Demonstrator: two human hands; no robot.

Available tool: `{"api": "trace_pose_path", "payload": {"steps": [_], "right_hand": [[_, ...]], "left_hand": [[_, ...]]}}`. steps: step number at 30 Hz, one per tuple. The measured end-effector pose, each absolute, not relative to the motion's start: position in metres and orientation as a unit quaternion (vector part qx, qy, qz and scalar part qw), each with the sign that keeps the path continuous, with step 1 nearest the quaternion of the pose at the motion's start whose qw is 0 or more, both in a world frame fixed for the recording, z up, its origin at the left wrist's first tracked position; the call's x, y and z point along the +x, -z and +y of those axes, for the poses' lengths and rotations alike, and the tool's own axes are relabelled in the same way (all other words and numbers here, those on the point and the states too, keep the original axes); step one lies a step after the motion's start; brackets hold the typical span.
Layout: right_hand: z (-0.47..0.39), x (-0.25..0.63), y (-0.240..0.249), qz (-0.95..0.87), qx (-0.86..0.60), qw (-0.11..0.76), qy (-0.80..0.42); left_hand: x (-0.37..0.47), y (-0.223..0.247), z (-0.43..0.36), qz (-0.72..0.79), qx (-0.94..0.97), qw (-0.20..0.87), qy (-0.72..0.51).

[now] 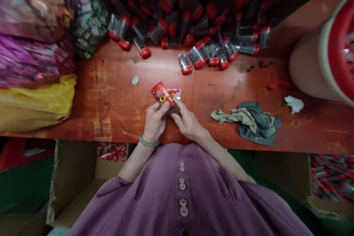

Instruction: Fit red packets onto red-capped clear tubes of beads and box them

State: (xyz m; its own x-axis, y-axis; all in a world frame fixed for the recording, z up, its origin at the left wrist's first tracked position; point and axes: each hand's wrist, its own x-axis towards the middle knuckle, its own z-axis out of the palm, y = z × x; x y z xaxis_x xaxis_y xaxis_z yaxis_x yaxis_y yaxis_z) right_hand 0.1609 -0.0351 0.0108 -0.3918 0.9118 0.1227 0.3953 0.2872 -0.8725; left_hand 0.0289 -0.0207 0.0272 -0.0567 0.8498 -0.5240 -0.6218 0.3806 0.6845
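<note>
Close to the table's front edge, my left hand pinches a small red printed packet between thumb and fingers. My right hand meets it from the other side, its fingers closed on the packet's dark lower part. Another small red and white printed piece shows just behind the right fingertips; whether it is joined to the packet I cannot tell. Beyond the hands lie several small clear containers with red lids and dark contents.
A heap of red-lidded containers fills the back. Filled plastic bags and a yellow bag stand left. Crumpled cloths, rubber bands and a large tub are right. Cardboard boxes sit below the table edge.
</note>
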Motion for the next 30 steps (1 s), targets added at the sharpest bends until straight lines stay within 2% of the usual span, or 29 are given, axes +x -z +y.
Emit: {"api": "trace_pose_path", "payload": {"steps": [5,11,17,21,26,30], "right_hand": [[-0.035,0.158,-0.009,-0.768,-0.431,0.313,-0.355],[-0.037,0.16,-0.018,-0.724,-0.434,0.34,-0.414],[-0.031,0.159,-0.01,-0.788,-0.441,0.292,-0.315],[-0.028,0.158,-0.015,-0.754,-0.443,0.309,-0.374],[-0.027,0.16,-0.02,-0.767,-0.428,0.319,-0.354],[-0.029,0.161,-0.02,-0.742,-0.432,0.322,-0.399]], "left_hand": [[0.025,-0.026,-0.022,0.47,0.088,0.678,-0.558],[0.02,-0.031,-0.022,0.457,0.119,0.711,-0.521],[0.024,-0.033,-0.016,0.473,0.134,0.692,-0.529],[0.03,-0.035,-0.013,0.495,0.117,0.667,-0.544],[0.031,-0.035,-0.016,0.475,0.12,0.651,-0.58],[0.028,-0.034,-0.019,0.468,0.114,0.666,-0.57]]}}
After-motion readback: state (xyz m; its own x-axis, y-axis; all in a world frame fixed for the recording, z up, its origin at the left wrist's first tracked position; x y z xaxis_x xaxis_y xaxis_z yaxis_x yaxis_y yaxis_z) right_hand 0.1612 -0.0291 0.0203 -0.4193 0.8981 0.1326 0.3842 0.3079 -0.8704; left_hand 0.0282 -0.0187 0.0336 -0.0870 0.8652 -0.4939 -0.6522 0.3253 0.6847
